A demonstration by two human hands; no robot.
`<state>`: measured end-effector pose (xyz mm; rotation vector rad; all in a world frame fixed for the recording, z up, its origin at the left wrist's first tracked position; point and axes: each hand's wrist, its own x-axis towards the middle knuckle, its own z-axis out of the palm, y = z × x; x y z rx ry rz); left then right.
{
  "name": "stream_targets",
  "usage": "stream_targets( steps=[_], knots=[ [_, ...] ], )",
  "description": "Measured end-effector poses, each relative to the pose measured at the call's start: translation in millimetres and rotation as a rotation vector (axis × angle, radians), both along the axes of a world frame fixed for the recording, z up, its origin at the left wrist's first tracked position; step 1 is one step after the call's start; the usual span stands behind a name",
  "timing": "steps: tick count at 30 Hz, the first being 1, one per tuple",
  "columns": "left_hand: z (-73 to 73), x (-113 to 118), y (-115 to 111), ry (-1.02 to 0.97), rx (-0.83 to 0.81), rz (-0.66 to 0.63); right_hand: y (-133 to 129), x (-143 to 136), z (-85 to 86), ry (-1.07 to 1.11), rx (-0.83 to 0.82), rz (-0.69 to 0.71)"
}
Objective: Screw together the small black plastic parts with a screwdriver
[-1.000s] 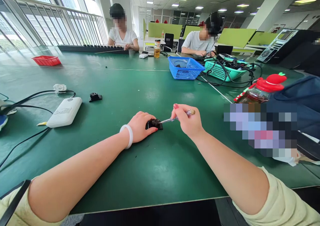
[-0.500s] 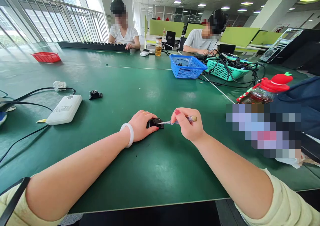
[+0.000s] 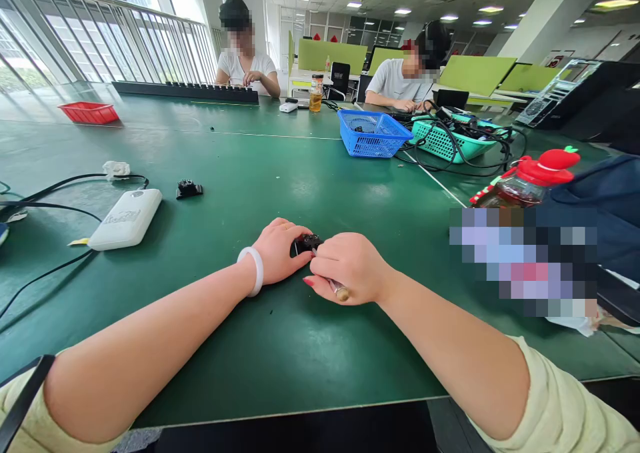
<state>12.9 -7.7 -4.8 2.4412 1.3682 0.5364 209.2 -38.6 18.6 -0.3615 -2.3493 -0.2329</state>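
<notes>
A small black part [image 3: 307, 243] rests on the green table, its left side gripped between the thumb and fingers of my left hand [image 3: 280, 251]. Closed around a slim screwdriver [image 3: 341, 291], my right hand [image 3: 350, 266] is right beside that part. Only the screwdriver's rounded handle end shows below the fingers, pointing toward me. My right hand covers its shaft, and I cannot tell where the tip touches. Farther off to the left lies a second small black part [image 3: 189, 189], which neither hand touches.
A white power bank [image 3: 126, 219] with black cables is on the left. Beyond are a red tray [image 3: 89, 112], a blue basket [image 3: 374, 135] and a teal basket [image 3: 445, 141] of cables. A red-lidded bottle [image 3: 525, 176] stands right. Two people sit across the table.
My right hand has moved left and slightly nearer to me, up against the black part. The screwdriver's handle end has swung from pointing right to pointing toward me. My left hand keeps its hold.
</notes>
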Motion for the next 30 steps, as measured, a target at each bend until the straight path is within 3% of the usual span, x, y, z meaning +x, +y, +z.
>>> stream_targets(
  steps=[3, 9, 12, 22, 30],
  knots=[
    [4.2, -0.2, -2.3, -0.014, -0.007, 0.032, 5.6, 6.7, -1.6, 0.096, -0.229, -0.031],
    [5.2, -1.4, -1.9, -0.029, -0.062, -0.022, 25.9, 22.2, -5.8, 0.617, -0.843, -0.215],
    [3.3, -1.7, 0.3, -0.035, -0.065, -0.036, 32.9, 22.9, -8.8, 0.759, -1.017, -0.23],
    [-5.3, -3.2, 4.6, -0.061, 0.017, 0.035, 28.1, 21.6, -5.8, 0.847, -0.978, -0.209],
    [-5.9, -3.3, 6.0, -0.051, 0.02, 0.033, 15.5, 14.9, -1.0, 0.691, -0.821, -0.178]
  ],
)
